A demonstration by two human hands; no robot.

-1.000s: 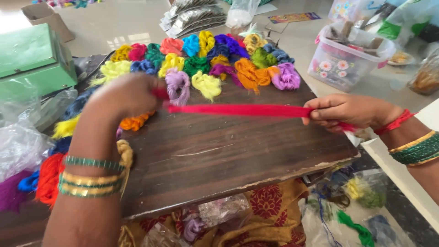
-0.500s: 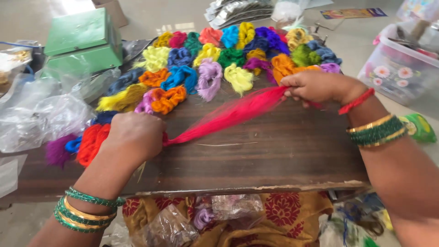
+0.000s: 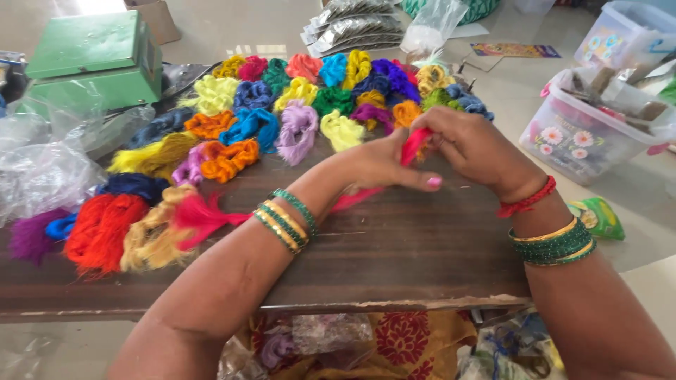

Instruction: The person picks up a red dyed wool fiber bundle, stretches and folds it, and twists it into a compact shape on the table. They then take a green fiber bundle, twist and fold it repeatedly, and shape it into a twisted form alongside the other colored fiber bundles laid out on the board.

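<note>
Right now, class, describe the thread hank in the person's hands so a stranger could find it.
Start at the dark wooden board. Both hands meet above its middle, left hand and right hand pinching a pink-red thread hank. Unlike the coiled bundles behind, it trails loose under the left wrist.

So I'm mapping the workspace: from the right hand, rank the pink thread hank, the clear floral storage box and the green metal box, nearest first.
1. Pink thread hank: pinched in the right hand, touching it.
2. Clear floral storage box: on the floor to the right.
3. Green metal box: far left, beyond the dark wooden board.
</note>
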